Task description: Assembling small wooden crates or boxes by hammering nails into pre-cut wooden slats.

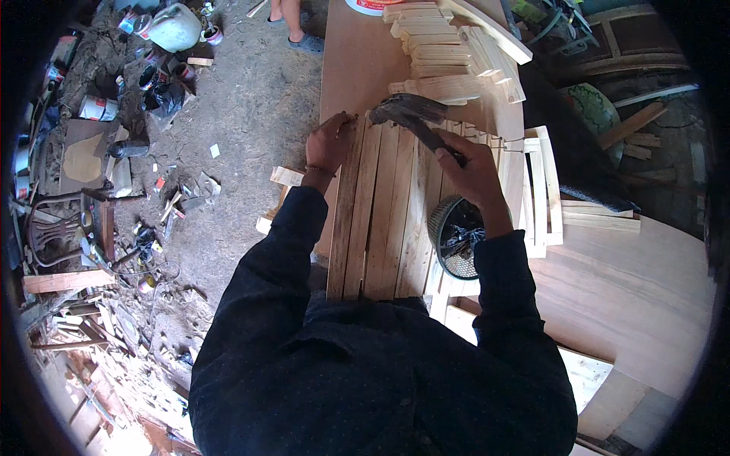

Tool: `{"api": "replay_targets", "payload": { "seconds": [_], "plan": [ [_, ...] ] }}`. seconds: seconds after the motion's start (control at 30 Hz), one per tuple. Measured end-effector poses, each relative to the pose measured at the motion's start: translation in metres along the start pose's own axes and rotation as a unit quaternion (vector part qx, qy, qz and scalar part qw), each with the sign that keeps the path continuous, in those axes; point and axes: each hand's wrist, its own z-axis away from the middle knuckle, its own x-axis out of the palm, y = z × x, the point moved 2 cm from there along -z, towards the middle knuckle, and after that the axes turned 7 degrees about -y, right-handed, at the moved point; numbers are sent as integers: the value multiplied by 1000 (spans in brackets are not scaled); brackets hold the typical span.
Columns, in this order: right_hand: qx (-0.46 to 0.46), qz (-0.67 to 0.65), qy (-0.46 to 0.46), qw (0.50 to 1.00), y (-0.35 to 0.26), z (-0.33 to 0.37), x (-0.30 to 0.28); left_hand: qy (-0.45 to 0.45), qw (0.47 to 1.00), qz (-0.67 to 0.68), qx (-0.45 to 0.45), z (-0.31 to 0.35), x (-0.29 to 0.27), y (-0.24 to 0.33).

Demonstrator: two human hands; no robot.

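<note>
Black hammer [415, 121] has the right fingers [456, 143] around its handle, head beyond them.

Right hand [473, 173] grips a dark hammer [418, 124] over the far end of side-by-side pale wooden slats [389, 209], left hand [330, 144] pinched at their far left corner, mesh basket [456, 267] of dark bits near right, piled short wood pieces [439, 55] farther along the bench [351, 64], littered floor [255, 99] left.

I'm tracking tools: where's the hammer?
In the head view, above and slightly right of centre, the hammer is in the right hand, near the wooden slats.
</note>
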Motion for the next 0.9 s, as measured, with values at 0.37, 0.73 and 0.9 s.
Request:
{"api": "replay_targets", "payload": {
  "seconds": [0.37, 0.73, 0.9],
  "plan": [
    [-163, 94, -80, 979, 12, -58, 29, -33, 979, -173, 101, 1, 1, -3],
    [-155, 88, -108, 978, 6, -47, 16, -9, 998, 61, 8, 18, -9, 10],
    [-136, 122, 37, 982, -21, 14, -20, 45, 996, 2, 72, 83, -11, 50]
  ]
}}
